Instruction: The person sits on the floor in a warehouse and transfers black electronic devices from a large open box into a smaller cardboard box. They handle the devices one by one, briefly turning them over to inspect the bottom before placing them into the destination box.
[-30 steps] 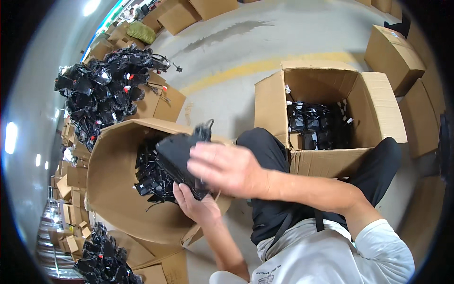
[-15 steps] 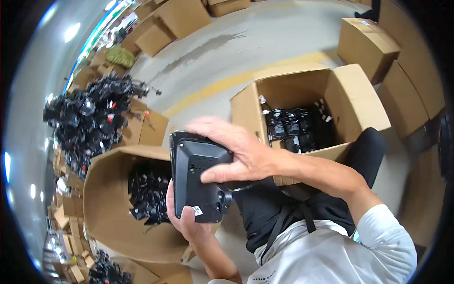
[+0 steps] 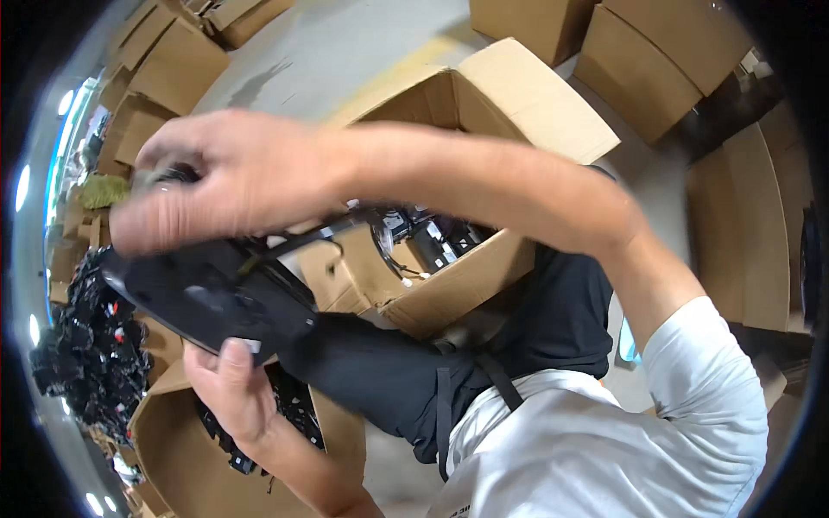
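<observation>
My left hand (image 3: pixel 235 395) grips the lower edge of a black plastic device housing (image 3: pixel 194 289), its thumb by a small white label. The housing is tilted and blurred by motion. Over its far edge, my right hand (image 3: pixel 237 177) is curled with bent fingers around something dark, too smeared to name. A black cable (image 3: pixel 332 229) runs from beside the housing toward the right, under my right forearm. Below my left hand, an open cardboard box (image 3: pixel 177 457) holds black cabled parts (image 3: pixel 298 406). Part of the housing lies hidden behind my right hand.
Beyond my knees stands another open carton (image 3: pixel 466 293) with black parts and white connectors inside. A heap of black cabled parts (image 3: pixel 86 354) rises at the left. Closed cartons (image 3: pixel 639 73) stand at the far right, and more boxes (image 3: pixel 177 65) line the far left.
The housing has moved left and tilted over. My right hand has left its back face and lifted to the upper left, now curled. The view has shifted, and a cable shows beside the housing.
</observation>
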Tool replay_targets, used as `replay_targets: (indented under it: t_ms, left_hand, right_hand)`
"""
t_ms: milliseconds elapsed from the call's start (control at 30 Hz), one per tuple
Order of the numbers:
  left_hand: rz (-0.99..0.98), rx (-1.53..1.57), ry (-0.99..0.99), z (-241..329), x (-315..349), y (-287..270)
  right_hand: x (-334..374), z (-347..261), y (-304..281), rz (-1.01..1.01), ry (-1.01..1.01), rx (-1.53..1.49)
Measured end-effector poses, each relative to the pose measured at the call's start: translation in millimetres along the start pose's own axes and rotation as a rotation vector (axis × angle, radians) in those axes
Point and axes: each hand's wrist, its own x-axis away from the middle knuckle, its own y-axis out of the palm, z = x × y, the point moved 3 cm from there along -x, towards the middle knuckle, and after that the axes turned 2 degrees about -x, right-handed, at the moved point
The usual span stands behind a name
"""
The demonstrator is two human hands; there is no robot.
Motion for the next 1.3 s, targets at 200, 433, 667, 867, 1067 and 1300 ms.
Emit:
replay_targets:
  t_ms: [200,433,667,867,1067,1300]
  left_hand:
    - [0.101,0.167,0.003,-54,-65,64]
    - [-0.075,0.195,-0.311,-156,-118,164]
    - [-1.600,-1.369,-0.414,-391,-95,142]
    - [-1.693,-1.646,-0.036,-516,-43,73]
    - [-1.998,-1.775,-0.331,-423,-108,149]
    - [-1.516,-1.783,-0.407,-340,-177,102]
  right_hand:
    - [55,44,-68,-0.357,0.394,-0.309]
    - [125,128,-146,0.178,0.697,-0.250]
    - [154,173,-191,0.334,1.045,-0.114]
    - [163,167,-180,0.026,1.102,0.060]
    - [191,205,-174,-0.183,1.316,0.227]
    - [247,295,-67,-0.387,1.650,-0.271]
